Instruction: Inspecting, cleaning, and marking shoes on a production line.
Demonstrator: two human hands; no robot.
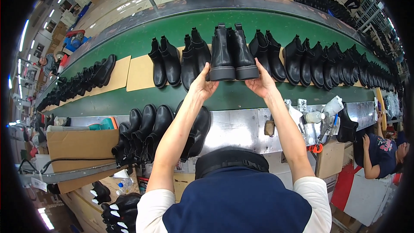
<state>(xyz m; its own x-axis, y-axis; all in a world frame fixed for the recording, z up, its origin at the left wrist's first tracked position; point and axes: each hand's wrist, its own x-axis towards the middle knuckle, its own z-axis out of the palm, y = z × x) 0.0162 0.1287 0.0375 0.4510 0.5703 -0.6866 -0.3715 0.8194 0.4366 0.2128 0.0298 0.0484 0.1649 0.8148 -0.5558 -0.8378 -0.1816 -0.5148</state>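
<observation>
Navy top [237, 198] in the foreground, a worker holds 2 black boots [222, 51] over the green belt [142, 41], between rows of other boots [168, 62]. The left hand [205, 86] and right hand [261, 84], fingers partly curled, grip the outer sides, seemingly to keep the pair together, heels toward the worker; sole contact with the belt cannot be told.

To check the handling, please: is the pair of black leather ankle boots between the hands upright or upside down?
Upright: the black leather ankle boots have their thick dark-grey heels below and their pull loops above.
</observation>
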